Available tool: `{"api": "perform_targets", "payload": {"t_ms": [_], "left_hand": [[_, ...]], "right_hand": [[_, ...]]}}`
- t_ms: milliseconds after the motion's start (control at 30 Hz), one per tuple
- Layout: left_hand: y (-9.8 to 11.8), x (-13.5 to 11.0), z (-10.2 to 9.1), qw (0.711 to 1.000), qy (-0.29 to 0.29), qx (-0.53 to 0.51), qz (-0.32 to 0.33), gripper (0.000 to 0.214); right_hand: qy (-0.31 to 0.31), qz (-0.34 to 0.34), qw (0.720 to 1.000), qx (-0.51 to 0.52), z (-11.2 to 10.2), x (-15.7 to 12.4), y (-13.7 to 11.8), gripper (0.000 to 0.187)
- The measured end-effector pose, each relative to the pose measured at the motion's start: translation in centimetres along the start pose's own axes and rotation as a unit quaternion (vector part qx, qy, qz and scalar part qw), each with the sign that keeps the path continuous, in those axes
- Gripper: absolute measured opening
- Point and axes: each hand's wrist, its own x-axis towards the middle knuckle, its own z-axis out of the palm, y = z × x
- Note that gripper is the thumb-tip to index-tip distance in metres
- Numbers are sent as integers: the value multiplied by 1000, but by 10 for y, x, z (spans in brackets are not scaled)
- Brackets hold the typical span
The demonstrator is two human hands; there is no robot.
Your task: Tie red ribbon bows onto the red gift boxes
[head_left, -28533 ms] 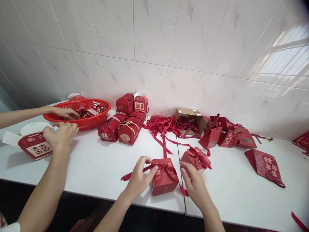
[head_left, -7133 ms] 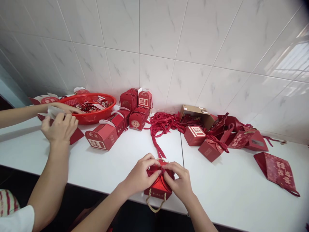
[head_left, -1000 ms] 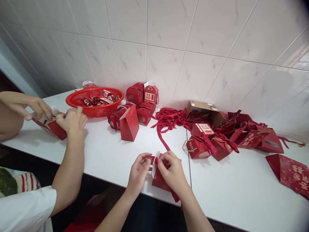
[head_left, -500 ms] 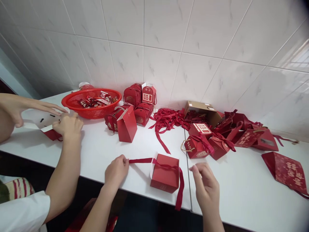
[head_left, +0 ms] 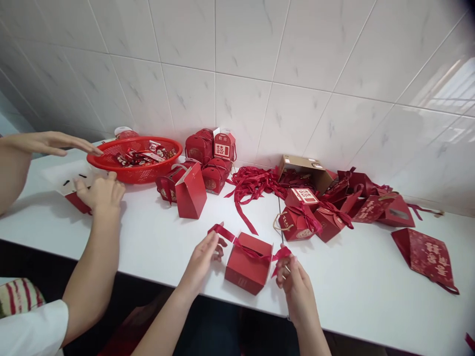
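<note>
A small red gift box [head_left: 248, 269] sits on the white table in front of me, with a dark red ribbon [head_left: 256, 254] running across its top. On the box's left, my left hand [head_left: 206, 254] pinches one end of the ribbon between thumb and finger, the other fingers loosely curled. At the right side, my right hand [head_left: 295, 282] is closed on the other end, which bunches up at the fingertips. Neither hand appears to grip the box itself.
To my left, a co-worker's hands [head_left: 100, 193] are at a white-and-red carton [head_left: 76, 198]. Behind stands a red basket [head_left: 133, 173] of wrapped sweets. Further along are red boxes [head_left: 191, 193], a ribbon heap [head_left: 252, 183], a brown carton [head_left: 306, 165] and finished-looking boxes [head_left: 330, 222].
My left hand has moved right, closer to the box, still on the ribbon. My right hand has moved left and taken the hanging ribbon end. The co-worker's far hand has lifted off the carton.
</note>
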Motion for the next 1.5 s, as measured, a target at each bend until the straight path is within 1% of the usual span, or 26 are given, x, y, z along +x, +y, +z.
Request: {"api": "perform_targets", "payload": {"t_ms": [33, 100, 167, 200, 267, 367, 433, 467, 500, 567, 600, 667, 733, 800, 900, 1000, 1067, 1133, 1233, 1333, 1433, 1500], "left_hand": [[2, 4, 2, 996, 22, -79, -14, 32], [6, 9, 5, 972, 66, -219, -57, 23], [10, 12, 3, 944, 105, -297, -99, 11], [12, 13, 2, 935, 120, -315, -110, 11], [15, 14, -2, 929, 139, -327, -108, 16], [24, 14, -3, 930, 151, -330, -64, 16], [34, 13, 1, 935, 145, -324, -11, 9], [39, 12, 5, 940, 135, -311, 27, 4], [46, 11, 9, 948, 119, -288, 68, 6], [57, 10, 19, 961, 80, -222, 147, 15], [63, 9, 25, 965, 59, -187, 177, 17], [71, 8, 37, 969, 15, -128, 209, 18], [76, 6, 49, 971, -31, -86, 221, 14], [78, 4, 60, 971, -70, -50, 221, 13], [80, -1, 73, 968, -104, -7, 227, 16], [81, -6, 78, 960, -130, 50, 244, 22], [80, -9, 78, 950, -141, 103, 261, 30], [80, -12, 77, 938, -150, 152, 273, 39], [79, -14, 76, 924, -162, 211, 276, 51], [78, -14, 74, 910, -165, 266, 273, 59], [77, -14, 72, 899, -169, 304, 265, 65], [76, -13, 68, 903, -169, 306, 252, 67]], "right_hand": [[17, 12, 997, 71, 0, 3, 1, 36], [51, 35, 980, 189, 0, 7, 1, 26], [82, 45, 961, 259, -2, 9, 0, 18], [93, 43, 955, 279, -3, 9, 0, 16], [108, 25, 950, 292, -5, 10, -4, 17], [139, -26, 953, 269, -6, 10, -14, 22], [152, -74, 957, 235, -5, 13, -25, 21], [149, -101, 960, 214, -4, 14, -32, 21], [141, -131, 962, 194, -2, 16, -39, 21], [121, -185, 963, 154, 3, 20, -54, 20], [110, -206, 963, 134, 6, 22, -61, 20], [82, -228, 965, 100, 13, 25, -74, 20], [41, -229, 970, 73, 23, 27, -84, 21], [-15, -217, 974, 55, 33, 28, -93, 22], [-88, -180, 979, 24, 49, 26, -102, 19], [-140, -135, 981, -1, 58, 24, -104, 21], [-172, -106, 979, 0, 60, 24, -102, 22], [-195, -94, 976, 18, 59, 24, -99, 25], [-212, -104, 972, 11, 57, 22, -98, 28], [-221, -129, 966, -44, 58, 20, -100, 26], [-186, -150, 969, -56, 58, 21, -97, 25], [-166, -145, 974, -50, 55, 24, -93, 29]]}}
